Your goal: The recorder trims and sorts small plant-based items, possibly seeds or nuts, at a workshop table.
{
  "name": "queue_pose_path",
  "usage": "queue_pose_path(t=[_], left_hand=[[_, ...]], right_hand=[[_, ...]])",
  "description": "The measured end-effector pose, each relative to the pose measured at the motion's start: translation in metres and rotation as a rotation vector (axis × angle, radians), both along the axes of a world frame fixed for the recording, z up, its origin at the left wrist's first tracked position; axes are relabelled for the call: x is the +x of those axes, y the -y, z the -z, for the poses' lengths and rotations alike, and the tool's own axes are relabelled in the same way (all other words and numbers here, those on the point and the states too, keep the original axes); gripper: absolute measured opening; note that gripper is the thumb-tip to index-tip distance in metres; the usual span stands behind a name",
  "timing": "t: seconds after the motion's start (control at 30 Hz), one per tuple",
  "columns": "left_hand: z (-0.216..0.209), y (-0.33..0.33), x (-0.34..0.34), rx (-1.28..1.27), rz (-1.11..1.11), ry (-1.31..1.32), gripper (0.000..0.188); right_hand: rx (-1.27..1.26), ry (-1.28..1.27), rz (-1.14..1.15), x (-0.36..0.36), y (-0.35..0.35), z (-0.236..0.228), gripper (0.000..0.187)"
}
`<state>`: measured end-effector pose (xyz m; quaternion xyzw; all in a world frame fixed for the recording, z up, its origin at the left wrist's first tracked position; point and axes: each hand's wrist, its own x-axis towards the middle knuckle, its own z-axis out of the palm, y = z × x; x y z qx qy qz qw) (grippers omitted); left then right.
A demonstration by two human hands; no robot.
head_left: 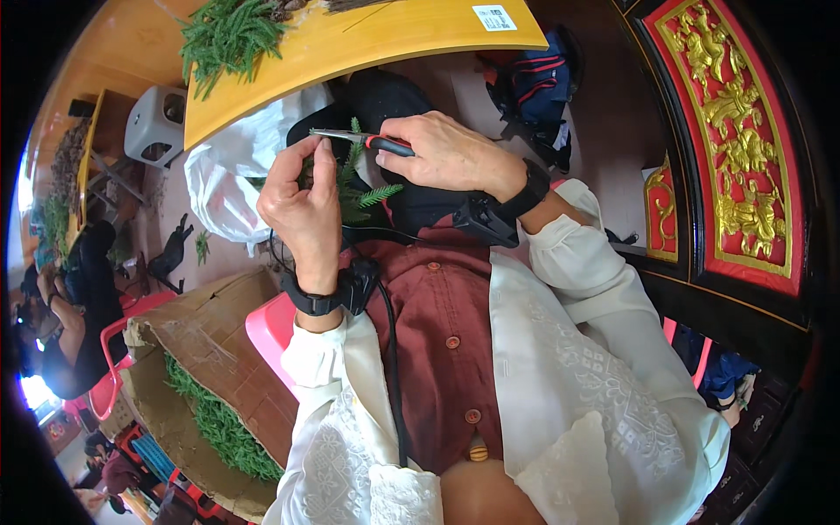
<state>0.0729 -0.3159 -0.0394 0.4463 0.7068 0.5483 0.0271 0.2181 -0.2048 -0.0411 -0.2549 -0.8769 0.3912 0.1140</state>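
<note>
At upper centre, the right hand (451, 157) wraps red-and-black pliers (389, 145); the left hand (300, 206) pinches at their tip, contents unclear, partly hiding green conifer sprigs (378, 194). Yellow tabletop (411, 35) above; white plastic bag (214, 179) upper left; cardboard box (227, 324) lower left.

Label, one: white, rectangular sticker (495, 17), bearing dark printed marks with a denser block in its upper part; lies flat on the yellow tabletop (394, 42), near its right-hand end, toward the top of the view. Print too small and blurred to make out. Legible words or numbers: none.
</note>
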Motion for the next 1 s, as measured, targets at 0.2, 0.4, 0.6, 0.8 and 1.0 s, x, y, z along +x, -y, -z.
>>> queue_pose_path(t=[0.2, 0.4, 0.6, 0.8, 1.0], left_hand=[[0.0, -0.002, 0.0, 0.007, -0.003, -0.11, 0.01], [0.004, -0.002, -0.005, 0.042, 0.133, 0.497, 0.011], [0.002, 0.0, -0.008, 0.049, 0.13, 0.588, 0.011], [0.008, 0.001, -0.012, 0.015, 0.115, 0.541, 0.012], [0.009, 0.001, -0.012, 0.001, 0.122, 0.543, 0.011]], right_hand=[[0.023, 0.044, 0.069, -0.001, 0.005, -0.009, 0.027], [0.013, 0.047, 0.09, -0.002, 0.005, -0.006, 0.029], [0.0, 0.02, 0.057, -0.006, 0.008, -0.001, 0.031], [0.037, 0.039, 0.059, -0.006, 0.009, -0.002, 0.03], [0.093, 0.02, 0.067, -0.006, 0.007, 0.001, 0.028]])
